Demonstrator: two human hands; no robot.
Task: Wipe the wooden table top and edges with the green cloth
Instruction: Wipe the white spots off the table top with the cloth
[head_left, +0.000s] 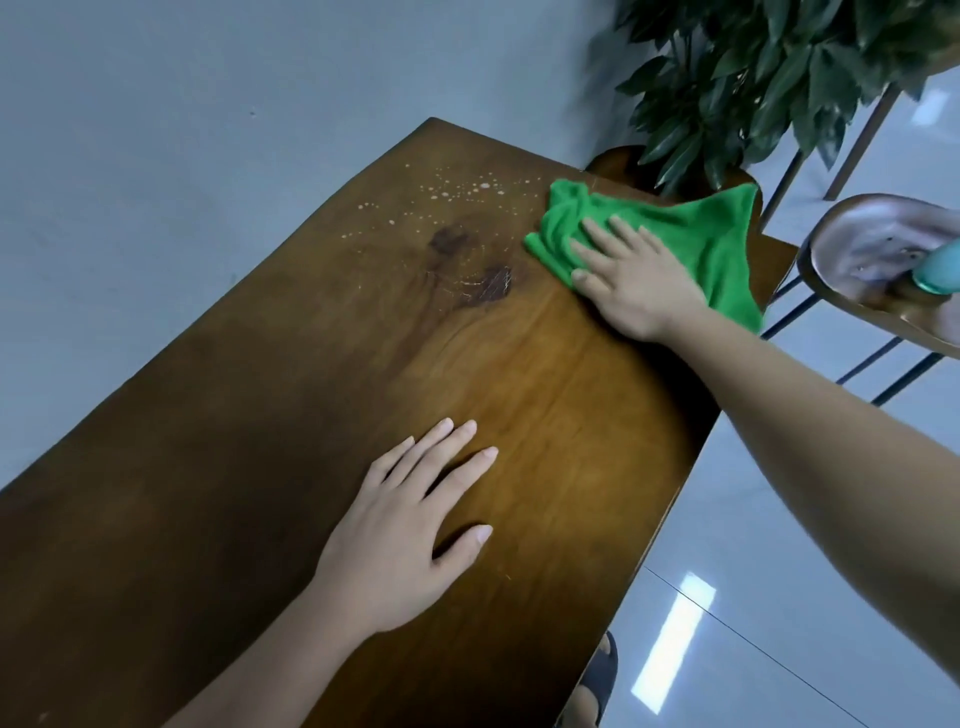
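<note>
Green cloth (675, 234) lies bunched under my right hand (634, 280), which presses it flat-palmed, fingers spread, near the far right corner of the wooden bench (311, 389). Just left of it sit pale droplets (457, 192) and a dark knot (467, 270). My left hand (410, 525) rests open, flat on the near wood.

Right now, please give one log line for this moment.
right hand flat on green cloth | left hand flat on table | droplets unwiped
</note>
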